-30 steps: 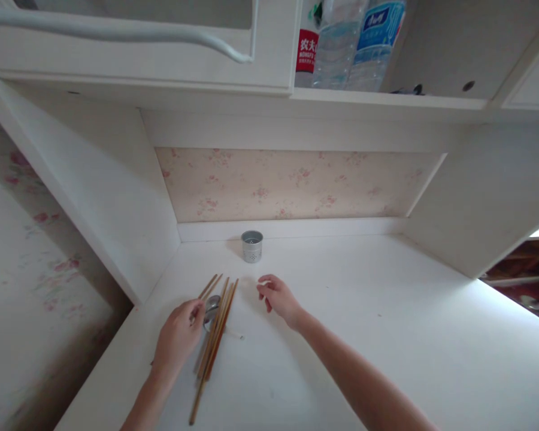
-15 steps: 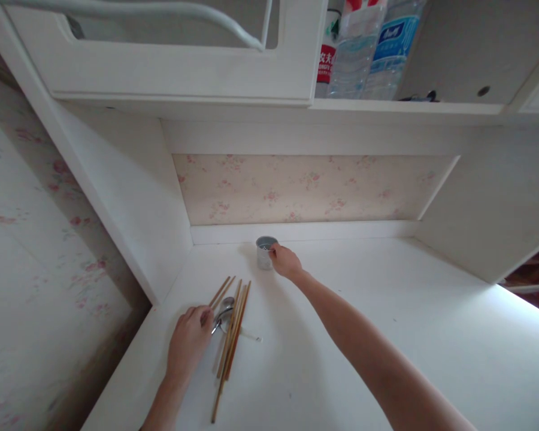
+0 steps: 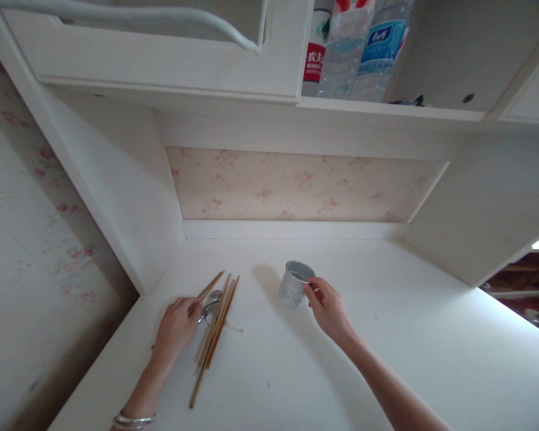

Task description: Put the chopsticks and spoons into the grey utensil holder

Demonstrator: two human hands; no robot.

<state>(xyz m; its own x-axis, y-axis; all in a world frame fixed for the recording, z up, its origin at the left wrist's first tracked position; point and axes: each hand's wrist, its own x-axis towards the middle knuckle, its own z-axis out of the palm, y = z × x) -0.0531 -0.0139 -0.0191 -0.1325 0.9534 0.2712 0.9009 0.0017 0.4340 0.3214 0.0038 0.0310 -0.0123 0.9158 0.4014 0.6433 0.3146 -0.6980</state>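
At the left of the head view, my left hand [image 3: 177, 326] is closed around a pair of wooden chopsticks [image 3: 212, 284], whose tips stick out past the fingers. Just beside it lie metal spoons [image 3: 213, 297], partly hidden by the hand and by more chopsticks [image 3: 220, 323] lying in a loose bundle. A pale, thin handle [image 3: 234, 327] pokes out from under the bundle. My right hand [image 3: 327, 308] pinches the rim of a grey metal utensil holder [image 3: 291, 287] with small holes in its lower wall. The holder tilts slightly and seems lifted, its shadow falling to the left.
The white tabletop [image 3: 269, 371] is closed in by a left side panel [image 3: 117, 197] and a right side panel [image 3: 485, 197]. Overhead runs a white cabinet [image 3: 170, 72] with a shelf holding several plastic bottles [image 3: 344, 54].
My right hand has brought the utensil holder from the back of the table toward me and to the right, tilting it. My left hand stays by the chopsticks and spoons.
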